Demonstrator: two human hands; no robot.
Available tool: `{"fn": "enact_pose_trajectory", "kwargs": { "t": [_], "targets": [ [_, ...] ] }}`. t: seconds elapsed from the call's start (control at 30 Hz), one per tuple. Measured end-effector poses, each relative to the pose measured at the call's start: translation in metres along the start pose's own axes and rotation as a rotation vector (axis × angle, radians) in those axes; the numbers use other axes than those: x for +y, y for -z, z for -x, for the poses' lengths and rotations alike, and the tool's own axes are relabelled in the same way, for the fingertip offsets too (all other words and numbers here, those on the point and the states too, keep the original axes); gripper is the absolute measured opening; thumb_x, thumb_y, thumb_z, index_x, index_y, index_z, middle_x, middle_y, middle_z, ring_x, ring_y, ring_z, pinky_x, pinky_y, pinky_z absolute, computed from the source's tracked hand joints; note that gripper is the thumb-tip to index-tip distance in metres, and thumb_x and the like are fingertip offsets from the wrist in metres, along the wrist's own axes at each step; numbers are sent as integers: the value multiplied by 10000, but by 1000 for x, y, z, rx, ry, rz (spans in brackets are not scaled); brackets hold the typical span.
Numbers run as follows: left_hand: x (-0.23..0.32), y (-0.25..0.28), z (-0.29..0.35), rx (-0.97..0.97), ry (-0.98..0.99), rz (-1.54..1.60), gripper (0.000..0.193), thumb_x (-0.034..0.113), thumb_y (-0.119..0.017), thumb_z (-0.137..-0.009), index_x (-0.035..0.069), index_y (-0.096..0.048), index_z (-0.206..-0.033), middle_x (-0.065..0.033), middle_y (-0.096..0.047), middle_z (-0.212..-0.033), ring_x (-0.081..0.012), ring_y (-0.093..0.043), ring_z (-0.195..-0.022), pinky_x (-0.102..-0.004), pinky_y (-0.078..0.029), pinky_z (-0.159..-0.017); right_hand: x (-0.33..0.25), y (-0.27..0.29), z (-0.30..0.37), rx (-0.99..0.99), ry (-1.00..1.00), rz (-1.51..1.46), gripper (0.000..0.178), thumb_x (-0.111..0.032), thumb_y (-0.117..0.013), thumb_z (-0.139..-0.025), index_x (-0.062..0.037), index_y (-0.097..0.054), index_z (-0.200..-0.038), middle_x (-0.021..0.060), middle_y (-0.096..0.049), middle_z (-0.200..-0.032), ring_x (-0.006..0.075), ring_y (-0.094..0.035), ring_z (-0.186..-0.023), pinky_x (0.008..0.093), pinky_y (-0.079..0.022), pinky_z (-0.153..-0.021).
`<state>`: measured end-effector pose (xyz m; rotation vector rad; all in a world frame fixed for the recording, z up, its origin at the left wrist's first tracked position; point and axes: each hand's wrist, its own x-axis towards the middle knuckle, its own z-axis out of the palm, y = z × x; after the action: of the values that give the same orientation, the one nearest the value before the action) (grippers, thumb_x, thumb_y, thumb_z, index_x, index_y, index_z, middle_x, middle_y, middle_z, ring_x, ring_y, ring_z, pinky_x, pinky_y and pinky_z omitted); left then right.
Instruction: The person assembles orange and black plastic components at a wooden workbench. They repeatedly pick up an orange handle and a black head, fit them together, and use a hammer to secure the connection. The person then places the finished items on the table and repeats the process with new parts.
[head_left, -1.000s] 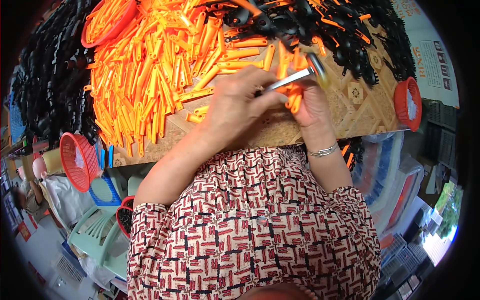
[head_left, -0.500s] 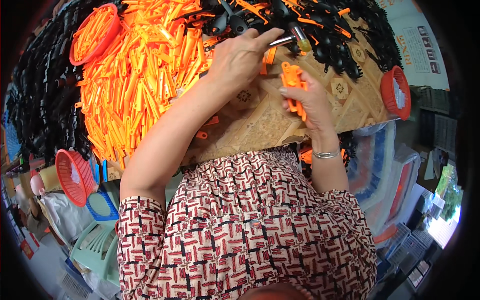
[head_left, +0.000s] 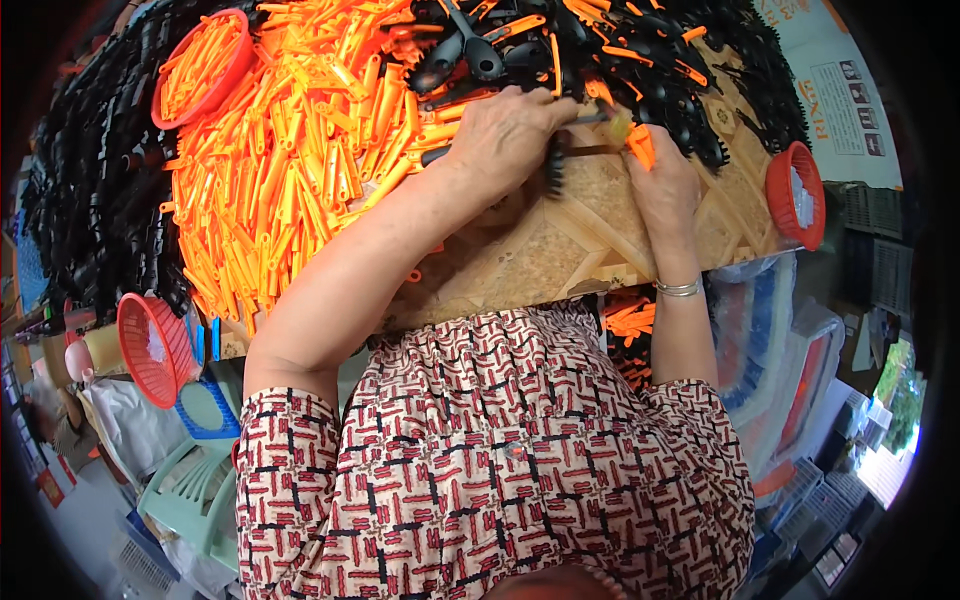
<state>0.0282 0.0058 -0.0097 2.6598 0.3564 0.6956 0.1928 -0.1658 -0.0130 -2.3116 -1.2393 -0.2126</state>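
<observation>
My left hand (head_left: 512, 140) is closed round a hammer; its dark grip end sticks out by my wrist. Past my fingers, the hammer (head_left: 618, 126) shows a metal shaft and a yellowish tip, blurred by motion. A blurred black piece (head_left: 555, 165) hangs just below those fingers; whether they hold it I cannot tell. My right hand (head_left: 665, 185) grips orange plastic handles (head_left: 640, 147) close to the hammer's tip, with most of them hidden by the hand. Black spoon-shaped parts (head_left: 484, 58) lie beyond my left hand, some with orange handles.
A large heap of orange handles (head_left: 290, 180) covers the table's left side, with black parts (head_left: 90, 190) stacked farther left. Red baskets stand at the far left (head_left: 240, 75), near left (head_left: 150, 350) and right edge (head_left: 795, 195). A green chair (head_left: 190, 490) is at lower left.
My right hand has moved away and to the right with the orange handles. My left hand has shifted slightly right and nearer, bringing the hammer's tip down beside them.
</observation>
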Motion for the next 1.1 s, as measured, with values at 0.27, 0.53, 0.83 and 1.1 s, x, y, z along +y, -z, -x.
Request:
{"fn": "enact_pose_trajectory", "kwargs": {
  "t": [0.27,0.53,0.83,1.1],
  "targets": [
    [-29,47,28,-171,193,-200,343,36,-540,-892,214,-634,-1169,-87,-627,-1055,-351,-676,-965,-463,-541,-725,44,32,-51,365,-62,30,279,-187,-791,-851,-55,-626,-1033,205,-688,-917,411,-677,-857,461,-524,-699],
    [-31,47,37,220,102,55,476,-128,-645,-781,97,-679,-1200,-118,-667,-1212,-331,-666,-1095,-369,-550,-879,135,2,-160,231,-384,135,459,-388,-796,-837,-49,-655,-1112,241,-713,-1073,435,-671,-1033,500,-520,-865],
    [-21,53,20,198,129,-44,479,-36,-699,-708,188,-671,-1130,-60,-554,-1442,-331,-582,-989,-442,-536,-806,57,-33,-176,125,-11,-574,295,-155,-779,-862,-50,-671,-1116,87,-725,-1003,174,-679,-920,307,-523,-847],
    [-43,61,-10,235,221,400,438,-6,-629,-827,134,-636,-1242,-137,-572,-1312,-353,-598,-1029,-413,-529,-872,-97,-26,-175,287,517,-349,508,-84,-744,-852,-48,-566,-1327,189,-634,-1314,364,-627,-1188,404,-543,-957]
  ]
}}
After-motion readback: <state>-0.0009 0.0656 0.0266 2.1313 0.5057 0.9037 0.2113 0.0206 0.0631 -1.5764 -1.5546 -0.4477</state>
